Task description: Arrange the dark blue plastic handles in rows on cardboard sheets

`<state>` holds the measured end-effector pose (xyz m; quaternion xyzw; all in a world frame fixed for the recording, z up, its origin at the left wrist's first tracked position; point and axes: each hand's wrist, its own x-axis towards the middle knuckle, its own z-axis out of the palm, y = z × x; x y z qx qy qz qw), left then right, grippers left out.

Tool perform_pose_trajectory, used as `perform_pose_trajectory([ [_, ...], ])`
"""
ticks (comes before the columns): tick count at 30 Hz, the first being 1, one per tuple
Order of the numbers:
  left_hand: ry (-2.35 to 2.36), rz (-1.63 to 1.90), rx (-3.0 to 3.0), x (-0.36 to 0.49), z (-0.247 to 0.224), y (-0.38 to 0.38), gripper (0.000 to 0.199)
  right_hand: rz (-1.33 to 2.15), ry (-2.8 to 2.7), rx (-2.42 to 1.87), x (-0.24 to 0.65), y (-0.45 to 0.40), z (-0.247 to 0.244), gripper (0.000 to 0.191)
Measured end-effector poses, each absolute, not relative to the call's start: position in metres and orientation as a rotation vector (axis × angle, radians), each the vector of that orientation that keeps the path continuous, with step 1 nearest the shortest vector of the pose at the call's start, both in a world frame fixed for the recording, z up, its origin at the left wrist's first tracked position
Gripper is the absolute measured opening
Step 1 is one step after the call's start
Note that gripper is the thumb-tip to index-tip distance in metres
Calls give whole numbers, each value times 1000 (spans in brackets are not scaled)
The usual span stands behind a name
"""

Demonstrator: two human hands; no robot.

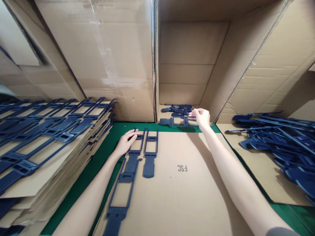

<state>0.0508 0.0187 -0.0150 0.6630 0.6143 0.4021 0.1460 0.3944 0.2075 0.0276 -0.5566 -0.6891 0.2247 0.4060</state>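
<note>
My right hand (pixel 201 118) is closed on the right end of a dark blue plastic frame part (pixel 178 121), held level at the mouth of an open cardboard box. Behind it, more blue parts (pixel 182 108) lie in a small pile on the box floor. My left hand (pixel 126 142) rests with bent fingers at the top of a blue part (pixel 133 155) on a cardboard sheet (pixel 192 196). Just right of that part lies another blue part (pixel 150 154). A third one (pixel 123 193) lies below, nearer to me.
Layered cardboard sheets (pixel 61 170) with rows of blue parts (pixel 49 124) stand at the left. A heap of blue parts (pixel 278 141) lies on cardboard at the right. Tall cardboard boxes (pixel 123 49) line the back of the green table (pixel 83 186).
</note>
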Motion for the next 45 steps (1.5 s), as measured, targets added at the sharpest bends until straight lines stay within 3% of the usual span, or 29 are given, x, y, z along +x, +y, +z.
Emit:
perform_pose_trajectory([
  [7,1755,1183,1906,52,-16,19,42,720,-1769,-1251,394,188,66,36],
  [15,1749,1216,1895,53,-17,19,43,688,-2327,-1463,394,185,49,9],
  [24,1752,1195,1911,52,-18,18,41,426,-2477,-1739,389,192,17,34],
  [29,1748,1202,1918,52,-19,19,40,487,-2581,-1534,391,192,27,10],
  [34,1747,1204,1925,53,-19,19,38,499,-2548,-1298,402,177,73,23],
  [39,1732,1207,1939,53,-21,19,36,876,-2282,-943,409,142,114,32],
  [45,1729,1222,1950,52,-23,20,36,1460,-2275,-497,383,116,114,40],
])
